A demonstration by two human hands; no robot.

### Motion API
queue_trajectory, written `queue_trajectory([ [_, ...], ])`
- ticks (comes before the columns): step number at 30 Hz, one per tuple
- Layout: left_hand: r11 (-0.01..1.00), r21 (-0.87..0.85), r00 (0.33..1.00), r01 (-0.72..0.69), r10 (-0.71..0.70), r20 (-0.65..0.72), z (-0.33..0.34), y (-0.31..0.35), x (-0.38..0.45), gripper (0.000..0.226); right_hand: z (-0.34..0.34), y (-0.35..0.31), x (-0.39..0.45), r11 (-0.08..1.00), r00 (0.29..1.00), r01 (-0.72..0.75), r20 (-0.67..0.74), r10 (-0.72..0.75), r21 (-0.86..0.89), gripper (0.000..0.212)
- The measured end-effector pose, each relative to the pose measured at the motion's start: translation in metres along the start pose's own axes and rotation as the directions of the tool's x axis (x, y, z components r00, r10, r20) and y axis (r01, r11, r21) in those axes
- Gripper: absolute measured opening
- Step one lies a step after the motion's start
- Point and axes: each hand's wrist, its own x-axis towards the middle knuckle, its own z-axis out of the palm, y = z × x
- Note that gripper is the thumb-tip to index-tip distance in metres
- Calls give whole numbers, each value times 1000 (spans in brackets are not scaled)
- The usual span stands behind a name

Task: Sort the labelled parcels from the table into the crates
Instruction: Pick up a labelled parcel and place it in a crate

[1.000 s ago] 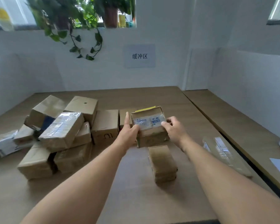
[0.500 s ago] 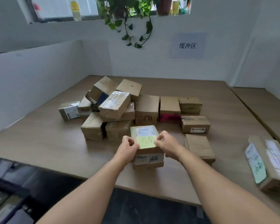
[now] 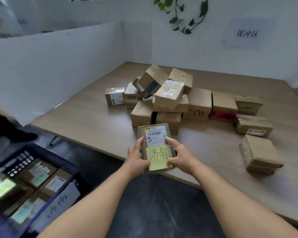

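While both hands are clamping it: parcel [image 3: 156, 146], yellow note [image 3: 159, 158] reading 济南.
Left hand [image 3: 137, 158] and right hand [image 3: 180, 156] are gripping opposite sides over the bench [image 3: 93, 121] edge.

A parcel sorting room: taped cardboard boxes [image 3: 169, 98] heaped on a partitioned counter [image 3: 93, 121], a labelled crate [image 3: 46, 186] below, a zone sign [image 3: 247, 33] on the wall.

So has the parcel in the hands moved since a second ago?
Yes. The parcel, held by left hand and right hand, came back from beside the pile to the table near edge.
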Motion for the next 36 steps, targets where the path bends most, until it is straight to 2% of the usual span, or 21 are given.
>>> queue_trajectory([
  [4, 1000, -27, 998, -5, 3, -68, -48, -30, -20, 94, 41, -44, 7, 997, 999, 37, 20, -36, -67, 89],
  [10, 997, -50, 983, 51, -59, -173, -133, -88, -55, 95, 115, -125, 17, 976, 976, 187, 138, -171, -115, 85],
  [24, 954, -242, 844, 179, -276, -460, -292, -236, -134, 100, 314, -277, 43, 868, 830, 459, 437, -345, -187, 85],
  [31, 912, -345, 786, 222, -376, -490, -324, -283, -110, 102, 369, -308, 93, 826, 768, 520, 543, -340, -218, 84],
  [36, 869, -397, 736, 294, -471, -486, -349, -317, -63, 102, 413, -317, 158, 833, 711, 527, 625, -323, -168, 85],
])
